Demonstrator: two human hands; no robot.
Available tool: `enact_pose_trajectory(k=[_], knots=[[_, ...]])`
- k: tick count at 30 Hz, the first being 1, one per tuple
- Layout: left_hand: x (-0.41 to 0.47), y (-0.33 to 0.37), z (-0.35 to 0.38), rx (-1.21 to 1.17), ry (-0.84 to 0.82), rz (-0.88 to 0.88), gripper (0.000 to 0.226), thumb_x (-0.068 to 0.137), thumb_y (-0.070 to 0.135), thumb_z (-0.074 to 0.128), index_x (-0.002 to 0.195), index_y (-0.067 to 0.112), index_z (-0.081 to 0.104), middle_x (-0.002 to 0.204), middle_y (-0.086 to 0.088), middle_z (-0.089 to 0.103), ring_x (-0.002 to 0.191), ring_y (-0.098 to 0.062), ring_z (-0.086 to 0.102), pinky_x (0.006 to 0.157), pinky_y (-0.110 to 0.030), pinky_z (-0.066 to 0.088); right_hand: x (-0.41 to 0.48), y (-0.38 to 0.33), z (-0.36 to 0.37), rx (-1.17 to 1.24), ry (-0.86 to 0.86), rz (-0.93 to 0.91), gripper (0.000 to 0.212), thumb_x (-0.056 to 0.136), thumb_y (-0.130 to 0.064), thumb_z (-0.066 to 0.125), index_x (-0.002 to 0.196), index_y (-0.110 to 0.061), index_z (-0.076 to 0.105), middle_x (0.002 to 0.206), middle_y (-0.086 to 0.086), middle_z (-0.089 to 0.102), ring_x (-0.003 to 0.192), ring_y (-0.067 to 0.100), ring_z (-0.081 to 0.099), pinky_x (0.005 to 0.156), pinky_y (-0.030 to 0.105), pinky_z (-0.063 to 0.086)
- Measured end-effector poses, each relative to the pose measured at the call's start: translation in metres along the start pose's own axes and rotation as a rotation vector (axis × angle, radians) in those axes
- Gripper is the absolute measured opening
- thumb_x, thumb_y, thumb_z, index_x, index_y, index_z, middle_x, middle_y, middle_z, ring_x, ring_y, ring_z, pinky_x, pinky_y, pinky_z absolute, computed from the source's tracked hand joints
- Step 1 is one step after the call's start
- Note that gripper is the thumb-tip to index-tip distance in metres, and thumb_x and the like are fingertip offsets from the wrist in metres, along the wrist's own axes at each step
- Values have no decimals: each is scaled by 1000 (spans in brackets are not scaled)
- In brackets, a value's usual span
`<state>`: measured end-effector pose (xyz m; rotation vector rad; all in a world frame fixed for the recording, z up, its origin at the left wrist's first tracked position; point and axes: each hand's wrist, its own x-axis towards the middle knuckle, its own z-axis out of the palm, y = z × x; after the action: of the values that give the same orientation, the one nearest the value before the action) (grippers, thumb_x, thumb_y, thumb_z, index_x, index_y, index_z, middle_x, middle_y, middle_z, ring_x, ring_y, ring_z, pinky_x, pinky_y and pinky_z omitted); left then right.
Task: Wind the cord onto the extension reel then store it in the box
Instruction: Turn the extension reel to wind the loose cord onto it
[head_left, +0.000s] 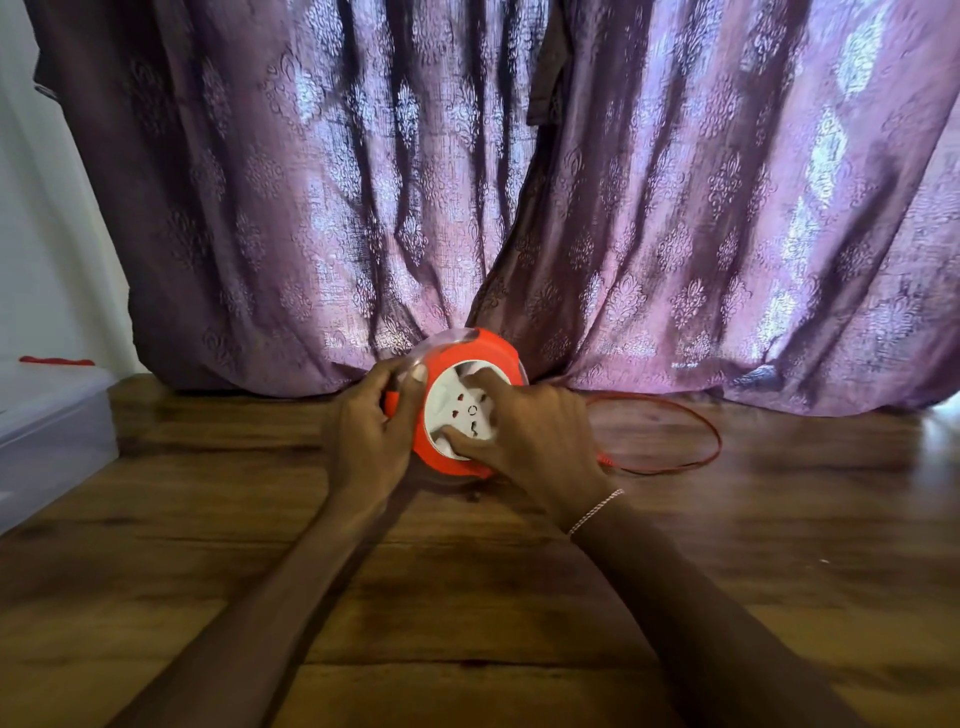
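An orange extension reel (480, 348) with a white socket face stands tilted on the wooden floor in front of the curtain. My left hand (371, 428) grips its left rim. My right hand (530, 436) lies on the white face, with fingers and thumb hooked into its recesses. A thin red cord (714, 431) runs out from behind my right hand and lies in a loose loop on the floor to the right. A clear plastic box (57, 431) sits at the far left edge of the view.
A purple patterned curtain (519, 182) hangs down to the floor just behind the reel. A white wall (36, 234) rises at the left, above the box. Wooden floor (467, 597) stretches toward me.
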<state>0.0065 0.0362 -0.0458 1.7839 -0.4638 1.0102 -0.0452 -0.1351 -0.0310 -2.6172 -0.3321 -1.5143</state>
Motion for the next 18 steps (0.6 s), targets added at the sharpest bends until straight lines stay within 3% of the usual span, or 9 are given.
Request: enact_pose_trajectory(k=[2, 6, 9, 11, 12, 14, 16, 18], knots=[[-2, 5, 1, -5, 16, 27, 46, 98, 59, 47, 116, 25, 73, 93, 0, 78, 82, -18, 71, 71, -35, 54, -1, -6, 6, 96, -31, 214, 67, 68, -84, 52, 113, -34, 55, 70, 5, 71, 69, 37, 70, 59, 38, 47], [-2, 5, 2, 20, 25, 29, 39, 100, 52, 50, 118, 25, 73, 94, -1, 78, 84, -20, 72, 72, -36, 55, 2, -8, 6, 389, -105, 492, 54, 69, -74, 74, 96, -35, 50, 78, 2, 76, 80, 30, 72, 74, 39, 55], [-1, -3, 1, 2, 45, -61, 45, 99, 59, 48, 111, 25, 74, 87, 1, 78, 80, -17, 70, 72, -38, 56, 6, -8, -2, 861, -194, 701, 32, 86, -51, 78, 95, -26, 59, 68, 9, 76, 56, 24, 71, 50, 30, 54], [1, -9, 2, -52, 65, -137, 45, 98, 61, 47, 99, 24, 72, 74, 6, 72, 68, -6, 62, 68, -39, 54, 10, 1, -12, 1063, -122, 788, 20, 97, -32, 71, 93, -15, 62, 64, 12, 75, 41, 19, 63, 39, 23, 44], [2, -11, 3, -73, 76, -168, 43, 98, 60, 48, 94, 25, 71, 69, 8, 68, 63, 0, 57, 65, -38, 53, 12, 8, -17, 1029, -44, 778, 18, 98, -29, 71, 92, -14, 62, 63, 10, 74, 40, 16, 61, 40, 23, 43], [3, -13, 4, -89, 92, -212, 42, 97, 61, 47, 89, 25, 69, 66, 9, 65, 60, 3, 55, 61, -34, 48, 11, 28, -20, 660, 70, 565, 16, 95, -31, 74, 95, -18, 65, 66, -1, 73, 50, 12, 65, 52, 27, 49], [3, -15, 4, -85, 95, -221, 44, 96, 63, 46, 87, 26, 68, 65, 10, 64, 59, 4, 55, 61, -32, 46, 8, 40, -22, 234, 59, 187, 24, 92, -39, 76, 107, -23, 68, 86, -7, 71, 72, 16, 69, 60, 31, 53], [3, -16, 6, -82, 83, -218, 47, 95, 64, 46, 86, 24, 68, 65, 8, 64, 59, 2, 54, 62, -36, 49, 5, 40, -19, 47, -59, -80, 40, 89, -44, 76, 124, -28, 65, 111, -2, 66, 90, 21, 68, 57, 30, 52]])
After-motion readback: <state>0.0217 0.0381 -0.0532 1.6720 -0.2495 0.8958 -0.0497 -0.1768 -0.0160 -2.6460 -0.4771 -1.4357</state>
